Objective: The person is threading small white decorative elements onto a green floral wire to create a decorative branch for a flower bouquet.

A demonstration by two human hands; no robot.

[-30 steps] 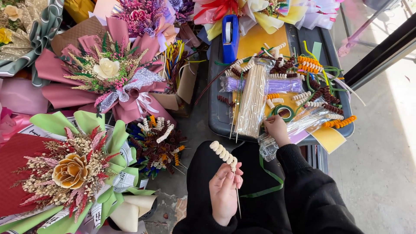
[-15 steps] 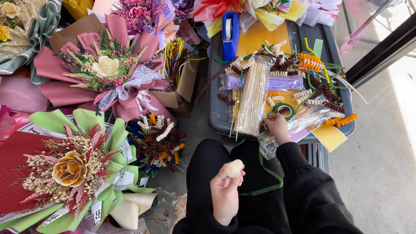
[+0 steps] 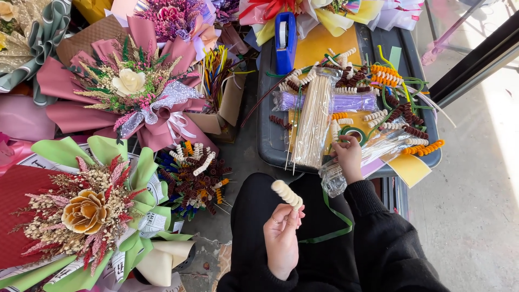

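Your left hand (image 3: 282, 240) is raised over your lap, palm toward you, its grip pinching the lower end of a cream spiral stem (image 3: 286, 193) between thumb and fingertips so the coiled part stands clear above the hand, tilted up to the left, where you can see its whole length. Your right hand (image 3: 348, 157) is stretched out to the near edge of the grey tray (image 3: 268, 141), resting on a clear plastic packet (image 3: 346, 166); its fingers curl down on the wrap, but whether they are pinching it or only pressing I cannot tell. A thin green ribbon (image 3: 336, 216) trails from that edge across your dark lap. On the tray, just left of your right hand, lies a bundle of pale sticks (image 3: 312, 123) in a clear sleeve, with a purple packet (image 3: 354, 101), orange and brown spirals and a blue tape dispenser (image 3: 285, 35) farther off. To the left of your knees a pot of mixed spiral stems (image 3: 194, 173) stands close, hemmed in by a green-wrapped bouquet (image 3: 89, 208) and a pink-wrapped bouquet (image 3: 127, 89), which crowd any reach to that side.
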